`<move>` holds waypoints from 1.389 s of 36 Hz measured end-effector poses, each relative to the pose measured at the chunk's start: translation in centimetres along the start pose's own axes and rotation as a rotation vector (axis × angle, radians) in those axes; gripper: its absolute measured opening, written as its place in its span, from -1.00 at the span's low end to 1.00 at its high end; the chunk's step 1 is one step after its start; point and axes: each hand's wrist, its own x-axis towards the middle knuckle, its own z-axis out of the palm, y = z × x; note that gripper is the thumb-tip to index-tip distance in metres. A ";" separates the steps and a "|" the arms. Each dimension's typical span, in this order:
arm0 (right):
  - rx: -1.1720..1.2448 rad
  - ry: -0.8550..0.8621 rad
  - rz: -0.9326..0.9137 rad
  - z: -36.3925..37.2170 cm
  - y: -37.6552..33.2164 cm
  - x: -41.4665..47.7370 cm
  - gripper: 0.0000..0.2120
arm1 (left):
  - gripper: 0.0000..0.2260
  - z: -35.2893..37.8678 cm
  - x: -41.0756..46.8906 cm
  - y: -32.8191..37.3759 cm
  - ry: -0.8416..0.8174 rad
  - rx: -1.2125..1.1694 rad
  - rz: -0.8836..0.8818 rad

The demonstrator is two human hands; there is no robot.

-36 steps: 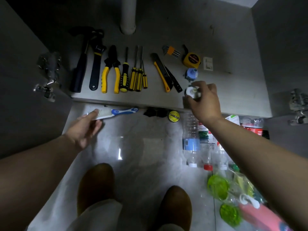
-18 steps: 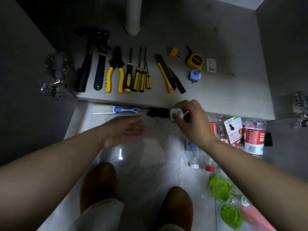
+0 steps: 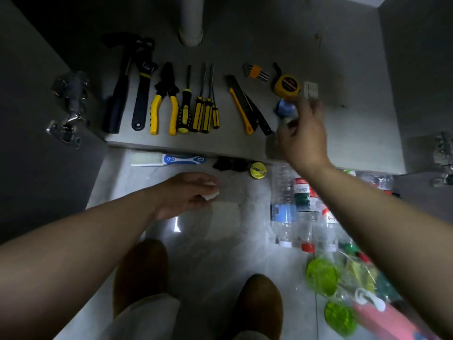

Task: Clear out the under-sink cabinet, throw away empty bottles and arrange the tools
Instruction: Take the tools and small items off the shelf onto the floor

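Tools lie in a row on the cabinet floor (image 3: 343, 133): hammer (image 3: 117, 101), wrench (image 3: 142, 94), yellow pliers (image 3: 164, 104), several screwdrivers (image 3: 203, 109), utility knife (image 3: 241, 106), hex keys (image 3: 256, 72) and tape measure (image 3: 286, 85). My right hand (image 3: 302, 133) reaches over the cabinet floor, its blurred fingers spread around a small blue round object (image 3: 284, 109); I cannot tell if they touch it. My left hand (image 3: 188, 195) hovers over the tiled floor and pinches a small white roll (image 3: 211, 193).
A blue-and-white brush (image 3: 171, 160), black bits (image 3: 230, 165) and a yellow tape roll (image 3: 258, 170) lie at the cabinet's front edge. Plastic bottles (image 3: 284, 204) and a clear bag with green lids (image 3: 323, 276) fill the floor at right. A drain pipe (image 3: 191, 18) stands behind.
My left hand put the brush down on the floor and took the white roll from my right hand. My right hand then moved back up to the blue object in the cabinet.
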 end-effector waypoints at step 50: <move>-0.213 -0.605 0.065 6.0 4.1 -8.9 -0.79 | -0.88 -3.1 3.3 -0.8 0.627 1.055 0.418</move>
